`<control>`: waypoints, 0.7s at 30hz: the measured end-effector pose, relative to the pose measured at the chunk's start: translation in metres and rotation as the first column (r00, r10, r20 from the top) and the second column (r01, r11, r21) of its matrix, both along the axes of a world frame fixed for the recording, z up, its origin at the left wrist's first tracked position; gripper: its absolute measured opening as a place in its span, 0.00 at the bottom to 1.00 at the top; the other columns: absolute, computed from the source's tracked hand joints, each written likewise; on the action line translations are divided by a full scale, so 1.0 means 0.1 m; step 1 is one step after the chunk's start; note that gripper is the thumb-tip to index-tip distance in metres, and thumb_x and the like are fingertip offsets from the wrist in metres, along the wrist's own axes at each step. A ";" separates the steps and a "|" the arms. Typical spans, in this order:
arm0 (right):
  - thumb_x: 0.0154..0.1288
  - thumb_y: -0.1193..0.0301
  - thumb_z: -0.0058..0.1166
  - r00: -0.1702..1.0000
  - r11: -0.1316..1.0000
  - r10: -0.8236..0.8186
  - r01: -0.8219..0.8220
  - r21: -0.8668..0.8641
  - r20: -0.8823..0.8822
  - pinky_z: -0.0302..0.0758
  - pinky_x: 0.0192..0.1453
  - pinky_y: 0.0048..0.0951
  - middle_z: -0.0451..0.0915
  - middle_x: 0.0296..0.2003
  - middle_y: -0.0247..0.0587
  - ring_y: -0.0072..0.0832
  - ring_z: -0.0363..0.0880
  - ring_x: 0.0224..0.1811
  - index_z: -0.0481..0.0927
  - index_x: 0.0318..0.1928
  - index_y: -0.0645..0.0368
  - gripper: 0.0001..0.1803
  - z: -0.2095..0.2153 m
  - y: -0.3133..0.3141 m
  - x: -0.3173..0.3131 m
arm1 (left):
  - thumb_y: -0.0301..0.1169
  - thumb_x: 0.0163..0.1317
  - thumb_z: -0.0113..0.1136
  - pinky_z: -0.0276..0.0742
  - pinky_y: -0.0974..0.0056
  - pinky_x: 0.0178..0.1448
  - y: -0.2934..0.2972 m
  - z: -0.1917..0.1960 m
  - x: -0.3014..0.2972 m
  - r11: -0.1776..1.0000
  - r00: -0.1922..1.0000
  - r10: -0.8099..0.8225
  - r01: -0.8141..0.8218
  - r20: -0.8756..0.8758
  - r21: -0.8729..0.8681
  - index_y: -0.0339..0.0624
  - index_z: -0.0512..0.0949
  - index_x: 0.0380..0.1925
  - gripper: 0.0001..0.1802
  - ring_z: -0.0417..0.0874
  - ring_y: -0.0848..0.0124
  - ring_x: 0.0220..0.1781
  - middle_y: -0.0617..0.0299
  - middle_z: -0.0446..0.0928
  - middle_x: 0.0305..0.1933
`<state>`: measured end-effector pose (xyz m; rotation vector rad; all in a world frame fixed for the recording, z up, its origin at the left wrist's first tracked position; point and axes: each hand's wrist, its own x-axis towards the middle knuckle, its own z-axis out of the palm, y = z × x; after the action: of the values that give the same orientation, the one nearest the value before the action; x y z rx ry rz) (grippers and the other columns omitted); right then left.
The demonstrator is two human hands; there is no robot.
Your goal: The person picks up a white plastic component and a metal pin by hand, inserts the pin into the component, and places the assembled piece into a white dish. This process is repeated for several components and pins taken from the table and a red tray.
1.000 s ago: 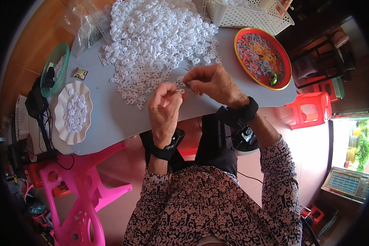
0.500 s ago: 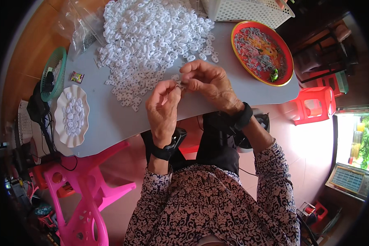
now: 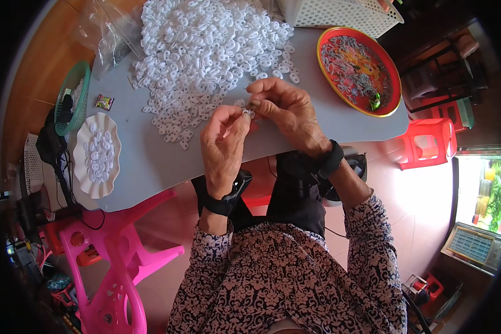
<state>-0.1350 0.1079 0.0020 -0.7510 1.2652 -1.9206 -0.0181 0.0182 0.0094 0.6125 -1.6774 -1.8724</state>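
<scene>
Over the near edge of the grey table [image 3: 150, 172], my two hands meet at the fingertips. My left hand [image 3: 224, 146] is closed, pinching a small white plastic piece [image 3: 249, 113] between thumb and forefinger. Against that piece, my right hand [image 3: 290, 116] has its thumb and forefinger pressed together; whatever they grip is too small to make out. Just beyond lies a big heap of white oval plastic pieces [image 3: 200, 50], with flatter white pieces [image 3: 175, 114] spread at its near side.
At the right sits a round red tray [image 3: 396, 99] of small grey metal parts and a green wrapper. A white scalloped dish [image 3: 82, 178] with white pieces stands left, near a candy packet [image 3: 104, 102] and green basket [image 3: 61, 125]. A white perforated basket [image 3: 339, 14] is at the back.
My right thumb and forefinger have shifted slightly at the white piece, which now shows more plainly at my left fingertips. The table things sit nearly as before.
</scene>
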 end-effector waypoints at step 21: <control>0.64 0.69 0.56 0.958 0.968 0.170 -0.118 0.222 -0.231 0.68 0.35 0.16 0.77 0.28 0.26 0.11 0.69 0.31 0.79 0.36 0.63 0.09 0.11 0.13 -0.10 | 0.26 0.61 0.55 0.69 0.75 0.39 -0.16 -0.04 0.08 0.970 0.970 -0.242 0.242 -0.024 0.004 0.34 0.74 0.33 0.05 0.75 0.80 0.32 0.65 0.75 0.28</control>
<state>-0.1446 0.1208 0.0133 -0.9689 1.4903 -1.5846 -0.0097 0.0024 0.0058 0.4006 -1.7980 -2.0451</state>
